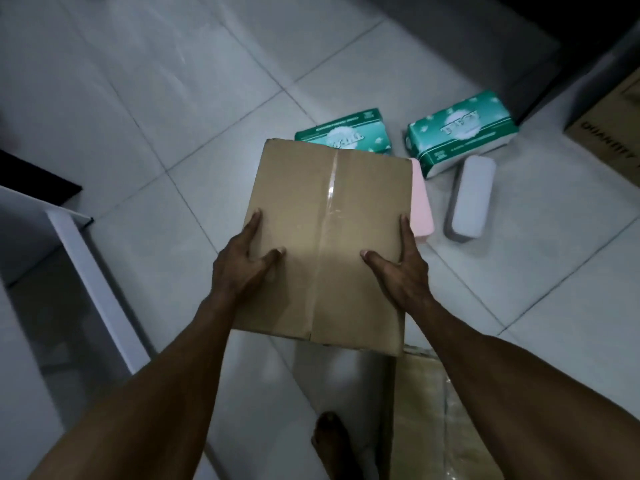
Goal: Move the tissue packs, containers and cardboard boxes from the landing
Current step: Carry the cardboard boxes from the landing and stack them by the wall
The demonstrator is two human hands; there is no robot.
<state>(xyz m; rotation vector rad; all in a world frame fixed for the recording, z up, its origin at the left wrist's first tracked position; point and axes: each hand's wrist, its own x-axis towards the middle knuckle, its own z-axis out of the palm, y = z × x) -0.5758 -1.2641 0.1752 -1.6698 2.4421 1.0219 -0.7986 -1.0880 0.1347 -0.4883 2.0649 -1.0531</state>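
Currently cardboard box point(325, 237) held over tiled floor point(173, 98); left hand point(242, 268) and right hand point(401, 275) grip its side edges, thumbs on top. Long axis and taped seam run away from the person, toward near tissue pack point(346, 128). Box partly hides that pack and pink container point(420, 202); second tissue pack point(460, 133) and grey container point(471, 199) lie to the right

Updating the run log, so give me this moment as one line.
action: holding | left hand: grips taped cardboard box | right hand: grips same box | floor: green tissue packs, pink container, grey container
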